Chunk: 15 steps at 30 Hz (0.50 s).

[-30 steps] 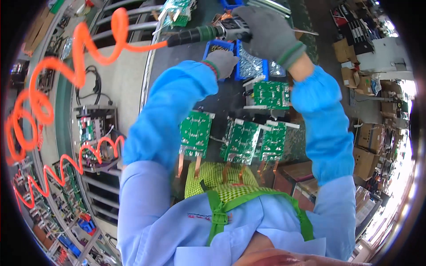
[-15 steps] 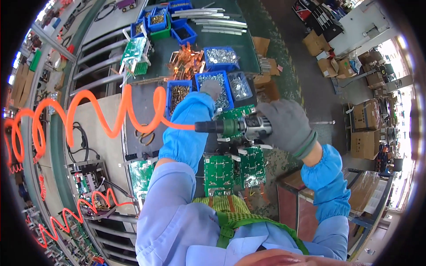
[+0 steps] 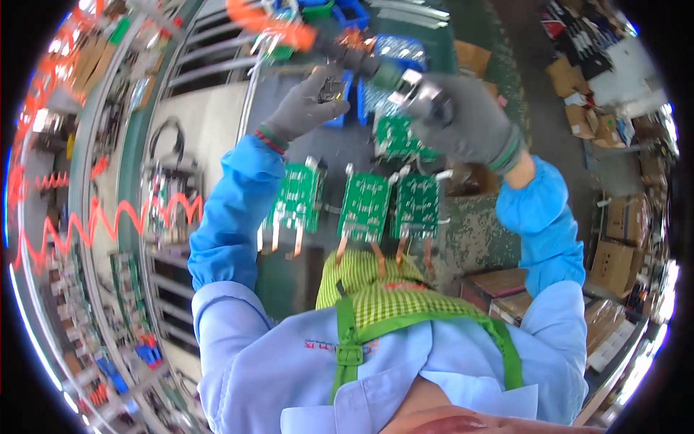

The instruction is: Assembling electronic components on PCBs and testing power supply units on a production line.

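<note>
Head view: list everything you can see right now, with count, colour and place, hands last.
Circuit boards: at least four, green with copper legs, on the bench in front of the apron.
Powered screwdriver: one, dark and green with a silver collar, held over the boards.
Coiled hose: one, orange, runs from the screwdriver to the upper left.
Parts bins: several, blue, at the far end of the bench.
Small dark part: one, pinched in the left glove.
Cardboard boxes: several, brown, on the floor to the right.
Apron: one, yellow-green check with green straps, on the chest.
Left hand: grey glove, blue sleeve, raised, gripping the small dark part.
Right hand: grey glove, blue sleeve, wrapped around the screwdriver.
</note>
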{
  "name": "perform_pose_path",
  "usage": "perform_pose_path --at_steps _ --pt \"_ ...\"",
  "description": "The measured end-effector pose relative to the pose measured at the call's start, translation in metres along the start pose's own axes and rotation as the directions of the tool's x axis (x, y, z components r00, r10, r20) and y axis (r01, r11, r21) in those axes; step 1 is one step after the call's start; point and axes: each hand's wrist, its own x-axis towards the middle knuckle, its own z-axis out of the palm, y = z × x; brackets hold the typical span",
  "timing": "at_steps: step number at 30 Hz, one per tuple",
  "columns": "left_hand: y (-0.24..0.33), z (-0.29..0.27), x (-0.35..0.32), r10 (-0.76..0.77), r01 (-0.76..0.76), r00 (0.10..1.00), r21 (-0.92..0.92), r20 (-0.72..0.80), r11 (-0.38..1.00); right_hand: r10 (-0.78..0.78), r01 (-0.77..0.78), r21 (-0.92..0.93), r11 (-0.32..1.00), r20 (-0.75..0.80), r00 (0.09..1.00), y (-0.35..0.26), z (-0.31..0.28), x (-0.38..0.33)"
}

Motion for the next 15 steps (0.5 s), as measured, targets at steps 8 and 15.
perform_pose_path --at_steps 8,15 --pt "0.067 0.071 -0.198 -0.465 0.231 0.761 -0.482 -0.451 0.845 -0.217 0.241 0.604 0.759 -0.114 0.97 -0.026 0.004 -0.015" --pt "0.062 0.124 -0.269 -0.495 0.023 0.761 -0.746 -0.418 0.665 -0.208 0.362 0.725 0.586 -0.298 0.932 -0.055 0.046 -0.015"
